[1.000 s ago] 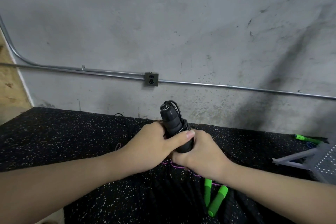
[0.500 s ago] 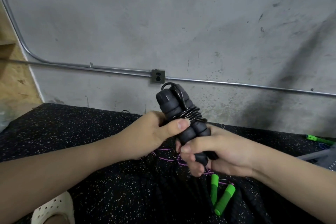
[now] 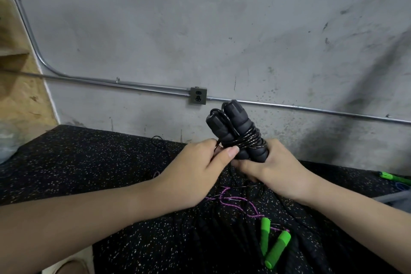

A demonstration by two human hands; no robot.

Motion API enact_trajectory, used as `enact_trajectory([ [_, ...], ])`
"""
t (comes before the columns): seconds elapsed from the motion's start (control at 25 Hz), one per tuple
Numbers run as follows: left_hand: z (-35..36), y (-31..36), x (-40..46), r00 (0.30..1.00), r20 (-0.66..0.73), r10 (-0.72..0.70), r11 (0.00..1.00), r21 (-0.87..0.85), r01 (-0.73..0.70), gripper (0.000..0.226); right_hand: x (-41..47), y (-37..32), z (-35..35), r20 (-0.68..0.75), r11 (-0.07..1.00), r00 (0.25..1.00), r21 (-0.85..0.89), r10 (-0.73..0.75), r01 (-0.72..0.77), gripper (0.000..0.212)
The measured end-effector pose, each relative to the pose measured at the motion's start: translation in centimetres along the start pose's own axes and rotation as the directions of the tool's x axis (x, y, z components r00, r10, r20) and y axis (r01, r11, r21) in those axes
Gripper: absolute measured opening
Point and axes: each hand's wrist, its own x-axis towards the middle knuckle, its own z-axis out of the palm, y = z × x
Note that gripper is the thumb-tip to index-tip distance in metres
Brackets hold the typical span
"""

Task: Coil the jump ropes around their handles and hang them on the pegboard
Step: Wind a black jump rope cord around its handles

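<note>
1. A black rubber mat [image 3: 77, 162] flecked with white covers the floor up to the wall.
2. 2 green handles [image 3: 272, 244] lie on it, side by side, tips close.
3. A purple rope [image 3: 235, 201] snakes across it near them.
4. Black ropes [image 3: 213, 224] lie tangled alongside.
</note>
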Motion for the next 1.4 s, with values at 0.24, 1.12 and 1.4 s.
enact_trajectory([
  [0.24, -0.2, 1.2, 0.0, 0.991, 0.017, -0.135, 0.982, -0.132, 0.136, 0.074, -0.7, 0.8, 2.7, -0.14, 0.99, 0.984, -0.109, -0.107, 0.092, 0.014],
  [1.12, 0.6, -1.8, 0.0, 0.936, 0.282, -0.211, 0.961, -0.114, 0.251, 0.073, -1.9, 1.3, 2.0, 0.13, 0.875, 0.964, 0.405, 0.231, -0.264, 0.021],
  [1.4, 3.3, -0.8, 0.8, 0.921, 0.195, -0.337, 0.908, -0.193, 0.373, 0.05, -0.9, 3.6, 3.6, -0.07, 0.877, 0.952, 0.414, 0.298, -0.244, 0.021],
])
